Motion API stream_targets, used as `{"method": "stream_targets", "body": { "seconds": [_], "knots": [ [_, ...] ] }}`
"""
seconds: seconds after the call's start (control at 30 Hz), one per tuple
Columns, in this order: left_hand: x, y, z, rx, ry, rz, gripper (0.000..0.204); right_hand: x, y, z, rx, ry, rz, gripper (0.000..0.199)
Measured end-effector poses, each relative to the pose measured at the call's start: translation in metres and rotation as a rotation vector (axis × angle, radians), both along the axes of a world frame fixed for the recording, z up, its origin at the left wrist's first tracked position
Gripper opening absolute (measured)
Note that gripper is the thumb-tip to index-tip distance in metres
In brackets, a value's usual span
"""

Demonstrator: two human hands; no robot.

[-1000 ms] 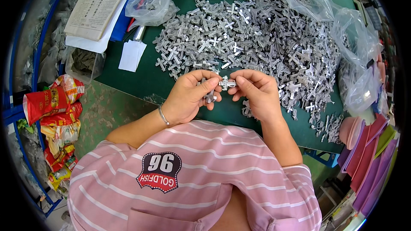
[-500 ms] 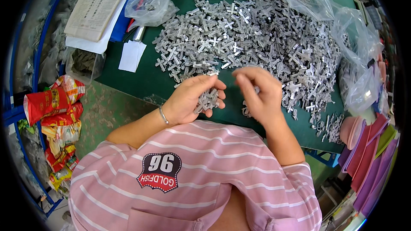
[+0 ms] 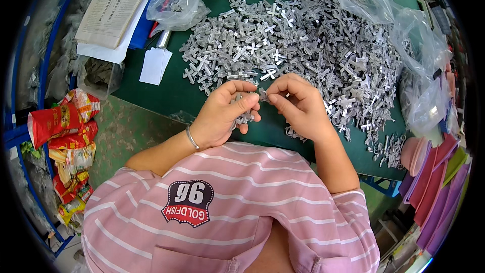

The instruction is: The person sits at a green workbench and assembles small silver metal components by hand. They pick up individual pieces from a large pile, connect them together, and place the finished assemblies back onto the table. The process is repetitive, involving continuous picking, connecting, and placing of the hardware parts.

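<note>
Right hand [image 3: 305, 111] has returned beside the left hand [image 3: 220, 114], pinching a metal piece [image 3: 263, 94] just nearside of the pile [image 3: 303, 35], so single-piece handling seems resumed; the left curls around more pieces [image 3: 244, 117]. Green counter [image 3: 156, 92] underlies the pile; newspaper [image 3: 116, 7] left, clear bag [image 3: 427, 103] right

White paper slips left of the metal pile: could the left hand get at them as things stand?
Probably yes: only green tabletop seems to lie between the left hand and the white paper slips. That hand holds small metal pieces, though, which could hamper gripping.
</note>
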State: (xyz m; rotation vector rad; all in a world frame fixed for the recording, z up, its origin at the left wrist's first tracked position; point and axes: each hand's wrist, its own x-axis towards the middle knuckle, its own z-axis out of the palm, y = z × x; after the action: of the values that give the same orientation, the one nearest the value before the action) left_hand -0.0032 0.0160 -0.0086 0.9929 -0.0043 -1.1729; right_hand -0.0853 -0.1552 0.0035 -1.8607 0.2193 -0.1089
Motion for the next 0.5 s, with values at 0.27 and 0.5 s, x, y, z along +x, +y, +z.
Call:
{"method": "stream_targets", "body": {
  "seconds": [0.27,0.5],
  "knots": [
    [0.001,-0.002,0.003,0.051,-0.006,-0.069,0.014,-0.006,-0.004,-0.001,0.258,0.089,0.041,0.009],
    [0.001,-0.001,0.005,0.081,0.082,-0.178,0.011,-0.001,0.006,-0.008,0.392,-0.146,-0.359,0.012]
  ]
}}
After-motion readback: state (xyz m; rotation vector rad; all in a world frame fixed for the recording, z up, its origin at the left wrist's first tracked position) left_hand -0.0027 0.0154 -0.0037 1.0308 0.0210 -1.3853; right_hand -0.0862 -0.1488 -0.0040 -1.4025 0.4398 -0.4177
